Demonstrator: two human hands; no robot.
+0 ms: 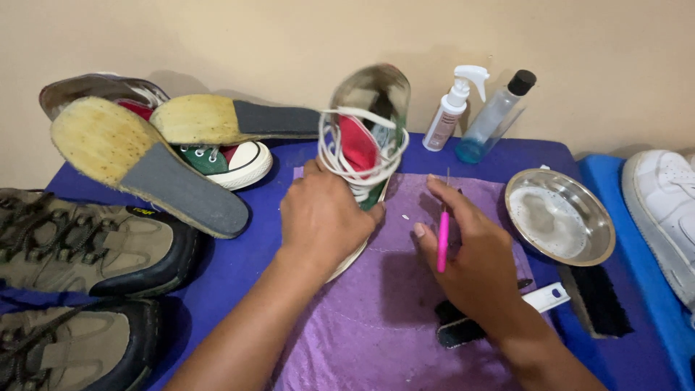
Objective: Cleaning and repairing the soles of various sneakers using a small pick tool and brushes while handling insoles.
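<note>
Closest to me along the near left edge of the surface are two olive hiking boots, one behind the other. In the near middle is the purple cloth, with a small dark brush lying on it right under my right wrist. My right hand hovers over the cloth with its fingers pinched shut on a thin pink tool, metal tip pointing away from me. Just right of it is a white-handled black brush near the right edge, and past that a steel bowl with foamy water.

My left hand is wrapped around the high-top sneaker, fingers closed on its side. The shoe stands on the far end of the cloth, about mid-surface, opening up, white laces hanging loose, red lining showing.

Left of that, two insoles sit propped over another sneaker toward the far left corner. At the far edge by the wall stand a white spray bottle and a clear bottle with blue liquid. A white shoe pokes in at the right edge.
</note>
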